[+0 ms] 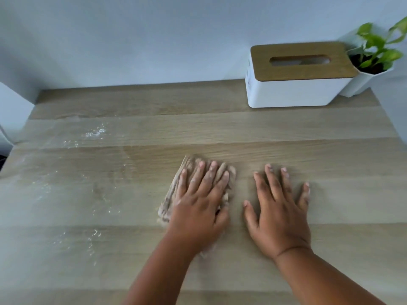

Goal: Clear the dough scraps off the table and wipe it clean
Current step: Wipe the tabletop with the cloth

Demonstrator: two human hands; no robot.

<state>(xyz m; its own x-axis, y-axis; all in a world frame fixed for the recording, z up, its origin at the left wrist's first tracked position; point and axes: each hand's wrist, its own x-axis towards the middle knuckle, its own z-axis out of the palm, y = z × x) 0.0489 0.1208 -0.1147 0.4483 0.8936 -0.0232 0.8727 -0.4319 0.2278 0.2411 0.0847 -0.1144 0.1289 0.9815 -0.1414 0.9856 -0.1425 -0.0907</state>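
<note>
Both hands flat on table, cloth under the left one.
Left hand [199, 202] rests on cloth [176, 190] near table [220, 128] centre; right hand [278, 208] lies on bare table just right of it, apart. Flour specks [94, 133] scatter over the table's left part. Tissue box [297, 78] sits at far right against wall, plant pot [363, 80] touching its right end.

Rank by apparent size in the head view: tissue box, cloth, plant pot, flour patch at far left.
1. Tissue box, clearly largest.
2. Cloth under the left hand; partly hidden, and nearer the camera, so its rank is unsure.
3. Plant pot, partly behind the box and cut by the frame.
4. Flour patch, smallest.
</note>
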